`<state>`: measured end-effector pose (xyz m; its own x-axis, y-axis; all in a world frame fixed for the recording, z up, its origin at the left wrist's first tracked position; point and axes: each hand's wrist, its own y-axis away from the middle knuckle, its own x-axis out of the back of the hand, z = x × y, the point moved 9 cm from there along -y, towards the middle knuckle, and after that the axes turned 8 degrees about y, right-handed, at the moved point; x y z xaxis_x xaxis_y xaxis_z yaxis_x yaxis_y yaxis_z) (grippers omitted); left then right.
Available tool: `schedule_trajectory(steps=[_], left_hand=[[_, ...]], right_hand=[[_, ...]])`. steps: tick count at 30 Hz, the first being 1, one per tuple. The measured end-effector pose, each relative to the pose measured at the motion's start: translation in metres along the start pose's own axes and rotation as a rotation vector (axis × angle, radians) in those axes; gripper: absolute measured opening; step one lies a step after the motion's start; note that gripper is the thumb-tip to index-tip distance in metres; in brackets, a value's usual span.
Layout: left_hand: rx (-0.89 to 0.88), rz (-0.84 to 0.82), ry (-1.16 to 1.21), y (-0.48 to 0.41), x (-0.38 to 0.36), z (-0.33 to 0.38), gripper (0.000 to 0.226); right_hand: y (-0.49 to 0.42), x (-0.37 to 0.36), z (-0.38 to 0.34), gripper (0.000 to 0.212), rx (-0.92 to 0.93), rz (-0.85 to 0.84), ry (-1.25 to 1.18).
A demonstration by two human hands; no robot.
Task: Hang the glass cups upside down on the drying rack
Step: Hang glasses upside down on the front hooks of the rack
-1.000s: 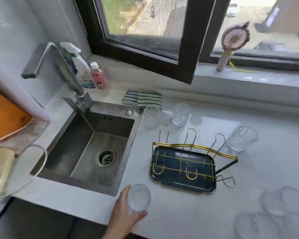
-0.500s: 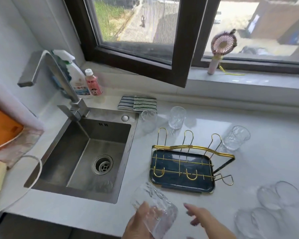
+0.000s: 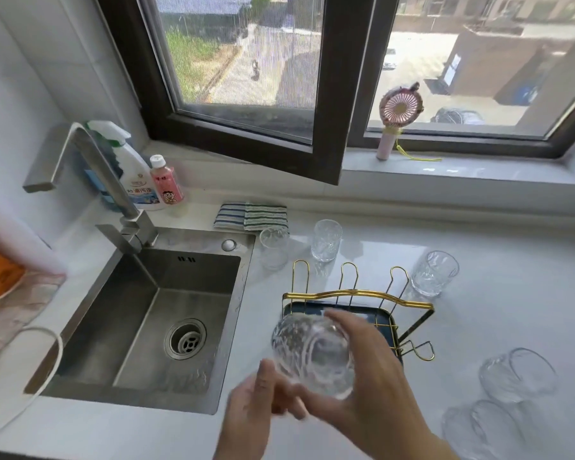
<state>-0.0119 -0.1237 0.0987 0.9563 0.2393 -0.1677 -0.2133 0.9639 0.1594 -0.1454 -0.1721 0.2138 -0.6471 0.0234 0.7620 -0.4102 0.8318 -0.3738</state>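
Observation:
A clear patterned glass cup is held tilted in the air, just in front of the drying rack. The rack has gold wire hooks over a dark blue tray, and no cup hangs on it. My right hand wraps around the cup from the right. My left hand is at its lower left, blurred, fingers spread and loose. Three more glass cups stand upright behind the rack: one, another, a third. Two others lie on their sides at the right, one and another.
A steel sink with a tall faucet lies left of the rack. A spray bottle, a pink bottle and a striped cloth sit at the back. A pink fan stands on the sill. The open window sash juts over the counter.
My left hand lifted the cup off the counter edge by the sink and carried it right. My right hand came in and closed around it. The left hand's fingers loosened.

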Motion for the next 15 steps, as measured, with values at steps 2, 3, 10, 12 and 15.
schedule_trajectory(steps=[2,3,10,12,15], left_hand=[[-0.226,0.193,-0.227,-0.001,0.023,0.015,0.039],[-0.267,0.202,-0.348,-0.003,0.022,0.02,0.037],[-0.168,0.083,-0.536,-0.04,0.001,-0.018,0.074],[-0.127,0.106,-0.504,-0.045,0.006,-0.03,0.072],[-0.06,0.119,-0.449,-0.049,0.014,-0.049,0.076]], right_hand=[[-0.012,-0.01,0.007,0.085,-0.025,-0.055,0.105],[-0.015,-0.022,0.011,0.086,-0.037,-0.105,0.133],[-0.013,-0.082,0.04,0.095,-0.213,-0.31,0.112],[-0.011,-0.089,0.045,0.098,-0.243,-0.328,0.11],[-0.009,-0.097,0.051,0.102,-0.281,-0.391,0.091]])
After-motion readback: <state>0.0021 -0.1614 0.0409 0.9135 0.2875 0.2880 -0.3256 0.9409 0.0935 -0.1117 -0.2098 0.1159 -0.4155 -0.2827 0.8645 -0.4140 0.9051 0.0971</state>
